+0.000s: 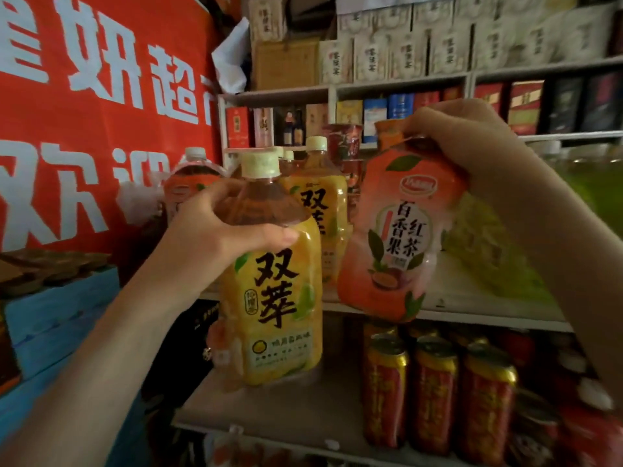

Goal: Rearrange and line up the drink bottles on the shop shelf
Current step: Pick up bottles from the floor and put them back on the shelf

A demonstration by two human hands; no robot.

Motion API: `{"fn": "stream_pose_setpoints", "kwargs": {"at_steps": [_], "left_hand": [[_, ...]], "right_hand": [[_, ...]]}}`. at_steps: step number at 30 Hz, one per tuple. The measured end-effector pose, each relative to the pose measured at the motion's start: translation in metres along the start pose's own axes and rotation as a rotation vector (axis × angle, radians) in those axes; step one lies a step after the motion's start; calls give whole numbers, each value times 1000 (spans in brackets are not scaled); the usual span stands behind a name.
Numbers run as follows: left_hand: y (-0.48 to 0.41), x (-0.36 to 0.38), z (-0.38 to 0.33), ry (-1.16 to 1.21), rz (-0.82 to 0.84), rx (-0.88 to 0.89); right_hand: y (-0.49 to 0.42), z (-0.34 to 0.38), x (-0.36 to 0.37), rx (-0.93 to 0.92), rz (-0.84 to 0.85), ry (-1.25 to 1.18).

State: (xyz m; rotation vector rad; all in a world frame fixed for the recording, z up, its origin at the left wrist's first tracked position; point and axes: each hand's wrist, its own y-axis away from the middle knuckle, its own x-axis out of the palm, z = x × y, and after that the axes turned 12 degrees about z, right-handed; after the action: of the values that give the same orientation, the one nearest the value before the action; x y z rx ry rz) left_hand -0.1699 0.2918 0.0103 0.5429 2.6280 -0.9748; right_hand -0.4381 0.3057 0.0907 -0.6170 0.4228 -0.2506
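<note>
Yellow bottle (276, 298), upright, hangs in front of the shelves with the left hand (215, 230) wrapped round its shoulder, a grip that leaves the base free to set down. The right hand (465, 146) grips the pink bottle (397, 237) by its top, tilted, base just over the shelf (472, 298) edge, probably to swing it into line. Behind stands a second yellow bottle (323, 210) with others. Bare board lies between them and the green packs (485, 244) at right. Cans (435, 392) crowd the level below.

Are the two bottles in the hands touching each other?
Apart. Head view shows a gap between the held yellow bottle and held pink bottle.
</note>
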Motion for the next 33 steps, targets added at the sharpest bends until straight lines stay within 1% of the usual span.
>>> {"fn": "stream_pose_setpoints", "kwargs": {"at_steps": [3, 7, 11, 13, 17, 24, 27, 29, 31, 32, 33], "left_hand": [[-16, 13, -7, 9, 7, 54], [-38, 31, -15, 59, 43, 93], [-52, 44, -20, 77, 27, 108], [-58, 50, -23, 78, 22, 104], [-70, 58, -28, 70, 18, 94], [-86, 64, -32, 48, -6, 68], [-90, 68, -28, 37, 2, 37], [-93, 70, -27, 41, 9, 24], [-96, 72, -27, 24, 24, 20], [-97, 72, -26, 16, 33, 20], [-100, 72, -26, 12, 39, 21]], "right_hand": [[-9, -4, -15, 35, -15, 52], [-20, -6, -37, -5, -18, 88], [-33, -10, -54, -4, 40, 239], [-40, -15, -62, 2, 82, 325], [-50, -27, -71, 46, 219, 528], [-57, -35, -86, 109, 413, 755], [-56, -30, -90, 134, 482, 983], [-55, -27, -83, 132, 482, 1155], [-51, -23, -72, 95, 443, 1270], [-47, -21, -65, 38, 403, 1267], [-43, -19, -58, -46, 349, 1205]]}}
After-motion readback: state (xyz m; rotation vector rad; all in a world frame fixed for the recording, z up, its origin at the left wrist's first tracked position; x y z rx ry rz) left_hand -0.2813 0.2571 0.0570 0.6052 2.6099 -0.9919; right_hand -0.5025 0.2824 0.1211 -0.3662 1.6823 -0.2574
